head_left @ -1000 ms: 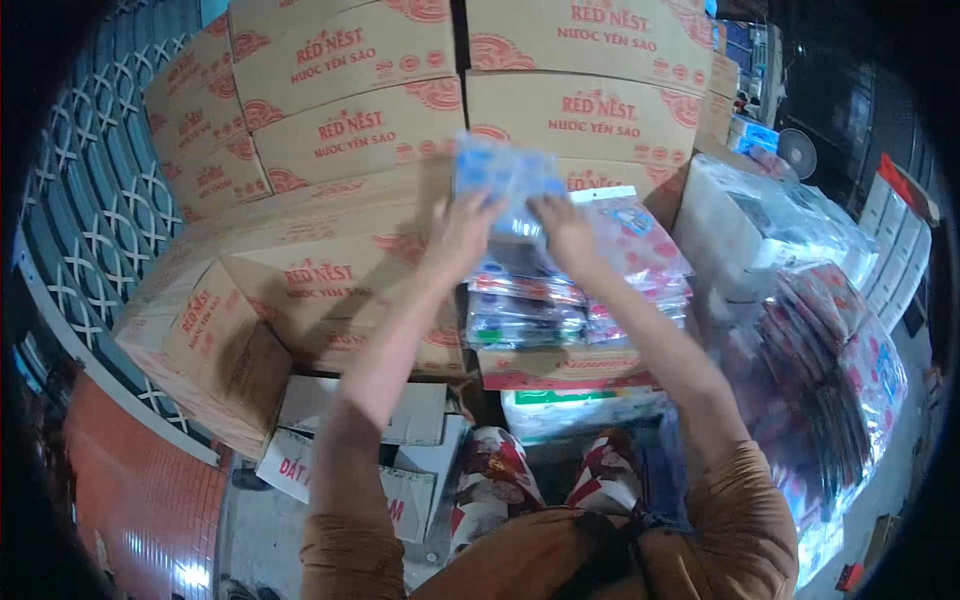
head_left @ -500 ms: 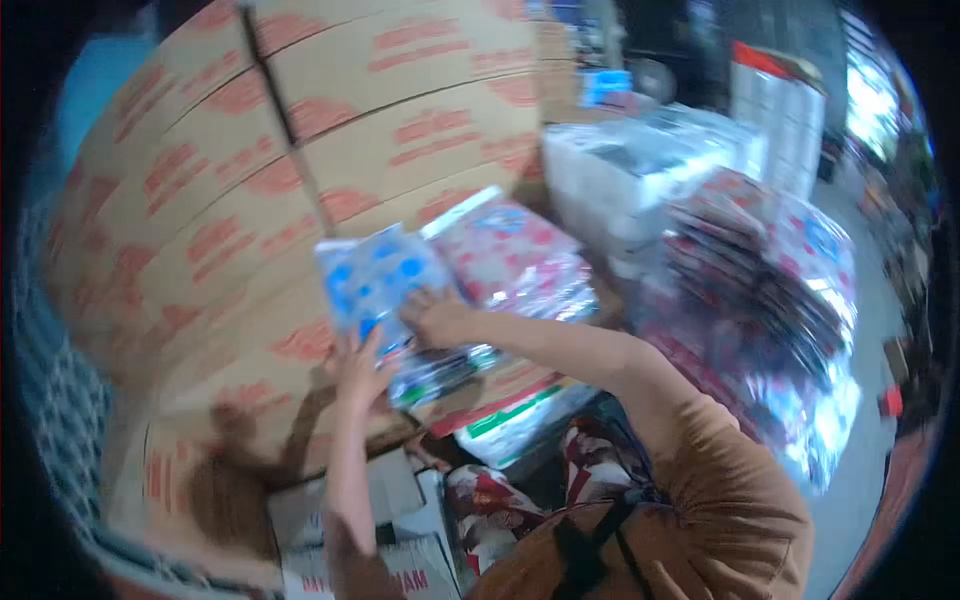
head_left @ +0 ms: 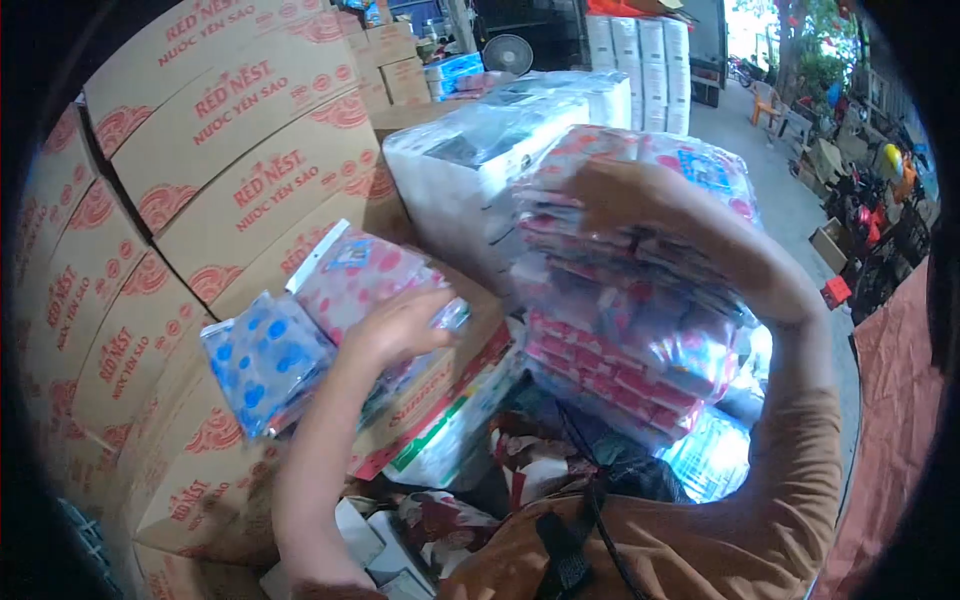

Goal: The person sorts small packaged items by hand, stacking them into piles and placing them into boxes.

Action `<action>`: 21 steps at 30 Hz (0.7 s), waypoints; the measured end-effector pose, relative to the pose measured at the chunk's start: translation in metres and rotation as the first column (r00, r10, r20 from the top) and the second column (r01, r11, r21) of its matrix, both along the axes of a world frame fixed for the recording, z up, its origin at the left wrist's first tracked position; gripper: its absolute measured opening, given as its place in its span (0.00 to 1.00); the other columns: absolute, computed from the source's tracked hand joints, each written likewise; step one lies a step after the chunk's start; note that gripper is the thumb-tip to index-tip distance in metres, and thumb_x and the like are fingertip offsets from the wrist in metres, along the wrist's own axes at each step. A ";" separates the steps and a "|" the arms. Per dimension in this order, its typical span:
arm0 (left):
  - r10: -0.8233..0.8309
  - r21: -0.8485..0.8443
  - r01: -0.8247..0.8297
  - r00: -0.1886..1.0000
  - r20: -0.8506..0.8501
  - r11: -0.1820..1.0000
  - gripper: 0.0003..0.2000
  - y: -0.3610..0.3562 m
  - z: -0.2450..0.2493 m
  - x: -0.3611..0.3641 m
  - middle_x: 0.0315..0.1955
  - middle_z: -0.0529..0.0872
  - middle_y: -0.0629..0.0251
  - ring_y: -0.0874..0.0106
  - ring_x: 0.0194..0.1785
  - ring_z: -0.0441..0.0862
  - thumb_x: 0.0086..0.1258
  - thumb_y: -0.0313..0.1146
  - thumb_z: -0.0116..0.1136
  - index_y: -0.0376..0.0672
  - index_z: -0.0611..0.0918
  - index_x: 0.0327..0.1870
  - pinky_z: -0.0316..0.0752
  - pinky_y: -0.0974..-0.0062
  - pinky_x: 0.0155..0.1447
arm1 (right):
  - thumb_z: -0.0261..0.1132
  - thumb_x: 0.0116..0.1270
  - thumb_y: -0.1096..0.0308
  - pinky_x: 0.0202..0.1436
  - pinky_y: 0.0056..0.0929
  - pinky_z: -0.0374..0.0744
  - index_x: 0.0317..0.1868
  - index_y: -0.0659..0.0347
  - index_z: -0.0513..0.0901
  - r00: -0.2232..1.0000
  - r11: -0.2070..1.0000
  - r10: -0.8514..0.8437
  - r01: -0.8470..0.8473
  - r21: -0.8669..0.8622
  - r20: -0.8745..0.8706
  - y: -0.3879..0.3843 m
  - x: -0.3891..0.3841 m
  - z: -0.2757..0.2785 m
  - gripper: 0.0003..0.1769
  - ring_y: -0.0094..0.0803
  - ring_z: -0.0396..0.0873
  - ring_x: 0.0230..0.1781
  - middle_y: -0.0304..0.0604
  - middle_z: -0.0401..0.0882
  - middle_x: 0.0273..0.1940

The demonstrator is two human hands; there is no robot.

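My left hand (head_left: 402,325) is over the right end of a pile of clear packets with pink dots (head_left: 365,265), its fingers apart. Left of that pile lies a pile of packets with blue dots (head_left: 268,350), on a cardboard box. At the right, my right hand (head_left: 608,195) reaches onto the top of a tall stack of plastic-wrapped pink packets (head_left: 640,290); its fingers are blurred, and their grip cannot be made out.
Printed cardboard boxes (head_left: 240,110) rise at the left. A white wrapped bale (head_left: 480,150) stands behind the packets. Further back are a fan (head_left: 508,55), tall white packs (head_left: 640,65) and an orange chair (head_left: 766,103). A red-edged carton (head_left: 425,400) is near my lap.
The view has turned right. My right hand has left the blue-dotted packets for the tall stack, and my left hand has moved from them to the pink-dotted pile.
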State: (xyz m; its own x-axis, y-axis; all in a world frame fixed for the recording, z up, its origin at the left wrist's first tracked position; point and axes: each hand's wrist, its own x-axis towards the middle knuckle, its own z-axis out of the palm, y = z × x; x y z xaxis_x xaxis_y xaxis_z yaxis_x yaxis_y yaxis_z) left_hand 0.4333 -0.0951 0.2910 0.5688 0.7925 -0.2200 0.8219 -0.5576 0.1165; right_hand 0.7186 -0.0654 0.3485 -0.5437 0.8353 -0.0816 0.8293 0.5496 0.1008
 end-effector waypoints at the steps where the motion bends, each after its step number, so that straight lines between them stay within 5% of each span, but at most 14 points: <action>1: -0.089 0.052 0.086 0.994 0.060 0.995 0.32 0.008 -0.003 0.020 0.57 0.65 0.51 0.60 0.61 0.63 0.54 0.46 0.57 0.46 0.63 0.61 0.61 0.65 0.59 | 0.64 0.45 0.59 0.44 0.42 0.70 0.41 0.66 0.74 0.996 0.993 -0.089 0.090 0.073 -0.022 -0.007 0.023 -0.005 0.25 0.47 0.73 0.44 0.59 0.73 0.39; 4: -0.226 0.184 0.203 0.968 0.113 0.962 0.34 0.022 -0.006 0.085 0.61 0.59 0.48 0.56 0.63 0.59 0.55 0.47 0.57 0.54 0.59 0.63 0.55 0.54 0.61 | 0.65 0.47 0.54 0.48 0.43 0.68 0.54 0.63 0.65 0.957 0.904 -0.288 0.256 0.344 0.044 -0.041 0.065 -0.027 0.35 0.49 0.67 0.50 0.56 0.69 0.46; 6: -0.269 0.242 0.220 0.943 0.194 0.945 0.36 0.028 -0.011 0.123 0.63 0.54 0.47 0.53 0.65 0.55 0.54 0.47 0.58 0.58 0.55 0.65 0.51 0.48 0.61 | 0.63 0.49 0.53 0.49 0.44 0.67 0.56 0.62 0.62 0.942 0.889 -0.332 0.330 0.319 -0.049 -0.054 0.078 -0.039 0.37 0.49 0.67 0.50 0.56 0.69 0.45; 7: -0.278 0.265 0.224 0.942 0.190 0.938 0.38 0.030 -0.012 0.141 0.65 0.49 0.49 0.51 0.66 0.51 0.54 0.45 0.59 0.59 0.52 0.66 0.49 0.45 0.61 | 0.61 0.52 0.56 0.46 0.43 0.69 0.50 0.64 0.68 0.953 0.859 -0.190 0.278 0.429 -0.237 -0.044 0.101 -0.063 0.28 0.50 0.70 0.45 0.57 0.72 0.41; 9: -0.345 0.361 0.249 0.909 0.233 0.899 0.38 0.029 -0.013 0.165 0.65 0.47 0.50 0.51 0.66 0.50 0.54 0.44 0.60 0.60 0.52 0.66 0.49 0.45 0.61 | 0.54 0.57 0.64 0.36 0.43 0.72 0.39 0.64 0.73 0.933 0.927 -0.141 0.242 0.287 -0.331 -0.035 0.113 -0.069 0.13 0.50 0.75 0.35 0.55 0.75 0.31; 10: -0.389 0.440 0.247 0.880 0.271 0.864 0.38 0.027 -0.014 0.173 0.65 0.46 0.51 0.51 0.67 0.48 0.54 0.44 0.60 0.60 0.52 0.66 0.49 0.45 0.61 | 0.54 0.56 0.67 0.32 0.41 0.73 0.31 0.65 0.74 0.943 0.900 -0.080 0.208 0.383 -0.324 -0.038 0.111 -0.068 0.09 0.50 0.76 0.30 0.54 0.75 0.26; 12: -0.395 0.483 0.246 0.888 0.235 0.841 0.41 0.025 -0.014 0.185 0.65 0.45 0.51 0.51 0.67 0.48 0.52 0.43 0.61 0.59 0.51 0.66 0.48 0.45 0.61 | 0.54 0.55 0.68 0.31 0.41 0.73 0.30 0.65 0.74 0.939 0.899 -0.119 0.241 0.366 -0.324 -0.048 0.106 -0.057 0.08 0.50 0.76 0.30 0.54 0.75 0.26; 15: -0.449 0.633 0.220 0.864 0.227 0.742 0.40 0.024 -0.007 0.188 0.65 0.49 0.51 0.51 0.66 0.50 0.50 0.39 0.62 0.56 0.53 0.66 0.50 0.47 0.60 | 0.55 0.53 0.69 0.30 0.42 0.73 0.31 0.65 0.73 0.948 0.901 -0.068 0.193 0.388 -0.312 -0.061 0.093 -0.042 0.08 0.49 0.76 0.30 0.54 0.75 0.26; 17: -0.597 0.717 0.237 0.743 0.301 0.656 0.38 0.017 0.006 0.183 0.63 0.55 0.53 0.52 0.65 0.53 0.50 0.35 0.61 0.53 0.56 0.65 0.51 0.49 0.59 | 0.56 0.53 0.69 0.30 0.41 0.73 0.31 0.65 0.73 0.953 0.897 0.014 0.122 0.426 -0.302 -0.075 0.080 -0.030 0.08 0.49 0.76 0.30 0.54 0.75 0.26; 18: -0.655 0.787 0.191 0.683 0.324 0.587 0.33 0.012 0.012 0.182 0.56 0.68 0.52 0.54 0.59 0.64 0.51 0.32 0.60 0.49 0.63 0.61 0.59 0.56 0.57 | 0.58 0.52 0.67 0.32 0.39 0.73 0.33 0.65 0.74 0.936 0.916 0.056 0.090 0.390 -0.348 -0.086 0.070 -0.022 0.11 0.48 0.76 0.31 0.53 0.75 0.29; 21: -0.646 0.555 0.362 0.587 0.488 0.748 0.28 0.019 0.022 0.166 0.46 0.77 0.50 0.58 0.51 0.74 0.51 0.30 0.59 0.45 0.68 0.58 0.66 0.66 0.54 | 0.62 0.50 0.62 0.36 0.37 0.74 0.38 0.64 0.73 0.920 0.932 0.114 0.030 0.360 -0.374 -0.101 0.052 -0.006 0.17 0.47 0.76 0.33 0.52 0.76 0.32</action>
